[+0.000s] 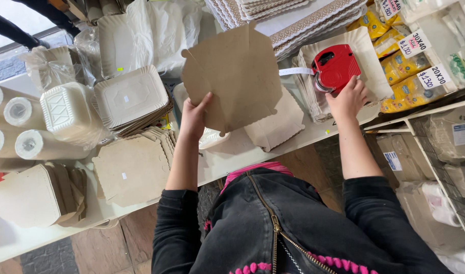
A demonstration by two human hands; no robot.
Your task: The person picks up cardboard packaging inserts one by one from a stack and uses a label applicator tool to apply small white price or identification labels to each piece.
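Note:
My left hand point(193, 117) grips the lower left edge of a flat brown cardboard box blank point(235, 76), held up tilted above the white table point(232, 152). My right hand point(348, 99) is closed on the handle of a red price-label gun point(335, 66), which rests on a stack of white paper trays point(367, 56) at the right. A white label strip point(296, 71) runs from the gun to the left, toward the cardboard.
Stacks of brown cardboard blanks point(133, 170) and white moulded trays point(131, 96) lie at the left, next to rolls of paper point(19, 111). Scalloped cardboard bases point(293, 20) are piled at the back. Yellow packets point(400, 66) and wire shelves point(445, 152) stand at the right.

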